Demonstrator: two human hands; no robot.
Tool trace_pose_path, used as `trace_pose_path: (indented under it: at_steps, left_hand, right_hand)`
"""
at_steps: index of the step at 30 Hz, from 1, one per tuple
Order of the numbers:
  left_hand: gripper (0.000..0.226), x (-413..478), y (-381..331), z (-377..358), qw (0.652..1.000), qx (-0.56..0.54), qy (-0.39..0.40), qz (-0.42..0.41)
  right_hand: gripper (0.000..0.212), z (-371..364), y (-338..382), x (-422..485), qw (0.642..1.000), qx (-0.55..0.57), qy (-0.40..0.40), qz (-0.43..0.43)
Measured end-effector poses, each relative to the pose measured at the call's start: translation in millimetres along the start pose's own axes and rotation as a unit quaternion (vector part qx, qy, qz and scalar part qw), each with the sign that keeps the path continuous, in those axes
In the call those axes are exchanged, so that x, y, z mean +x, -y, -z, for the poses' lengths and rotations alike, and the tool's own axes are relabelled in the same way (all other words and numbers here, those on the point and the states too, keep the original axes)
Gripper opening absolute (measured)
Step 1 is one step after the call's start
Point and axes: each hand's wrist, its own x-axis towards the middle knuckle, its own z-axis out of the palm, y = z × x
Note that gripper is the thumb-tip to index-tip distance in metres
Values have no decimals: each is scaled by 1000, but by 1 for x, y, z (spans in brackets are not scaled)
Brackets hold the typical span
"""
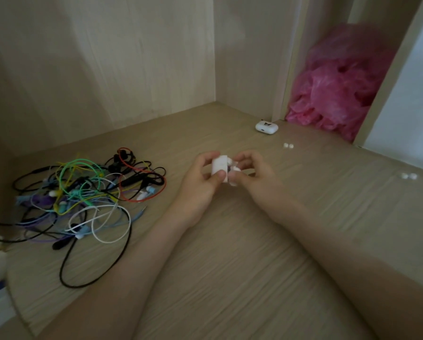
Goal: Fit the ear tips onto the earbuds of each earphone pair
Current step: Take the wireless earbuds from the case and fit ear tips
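My left hand (202,179) grips a small white earbud case (219,168) above the middle of the wooden surface. Right beside it, my right hand (248,171) pinches a white earbud (234,171) at the case's open side. Two white ear tips (288,145) lie on the surface behind my hands. Another two white ear tips (409,176) lie far right. A tangled heap of coloured wired earphones (82,192) lies to the left.
A second white earbud case (266,126) with a dark cartoon print lies at the back near the wall corner. A pink plastic bag (338,89) fills the gap at the back right. Wooden walls (107,57) close in the back and left.
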Motion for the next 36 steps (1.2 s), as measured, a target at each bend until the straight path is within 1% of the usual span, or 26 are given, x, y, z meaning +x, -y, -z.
trace_pose_path:
  at_steps: [2,4,6,9,16,18,21,23,26,28,29,31,33,34,36]
  left_hand:
    - [34,2,2,2,1000,-13,-5,23]
    - [33,2,3,3,1000,-4,0,29]
    - [34,2,3,4,1000,4,12,15]
    - [36,0,2,2,998,41,41,-17]
    - [41,4,10,1,987,139,72,-20]
    - [42,5,11,2,985,162,52,-20]
    - [44,9,12,8,973,231,5,-14]
    - [43,8,11,10,960,279,0,-22]
    - [39,6,10,9,926,374,-5,-50]
    - [39,6,10,9,908,414,-5,-67]
    - [38,5,10,8,904,420,-1,-80]
    - [42,4,9,4,907,405,2,-111]
    - [35,1,4,0,904,410,-4,-124]
    - [30,0,2,-2,903,409,-9,-130]
    - [30,-1,-2,-2,913,384,-13,-136]
  right_hand:
    - [22,3,-2,2,1000,2,-28,-12]
    - [24,4,-5,5,998,-19,-57,-1]
    - [24,4,-7,7,996,-73,-50,11]
    - [15,1,-13,9,988,-150,-37,12]
    - [14,3,-18,11,977,-206,-46,12]
    - [10,4,-20,12,976,-211,-43,6]
    - [9,8,-23,13,977,-205,-65,-6]
    - [8,10,-24,14,977,-202,-66,-14]
    - [7,7,-26,13,974,-224,-39,21]
    - [7,6,-24,11,968,-241,-26,60]
    - [7,6,-23,11,966,-245,-19,83]
    - [8,5,-18,9,959,-244,0,141]
    - [9,4,-13,8,954,-232,17,187]
    - [11,3,-12,8,955,-221,19,195]
    - [16,1,-11,7,962,-199,24,183]
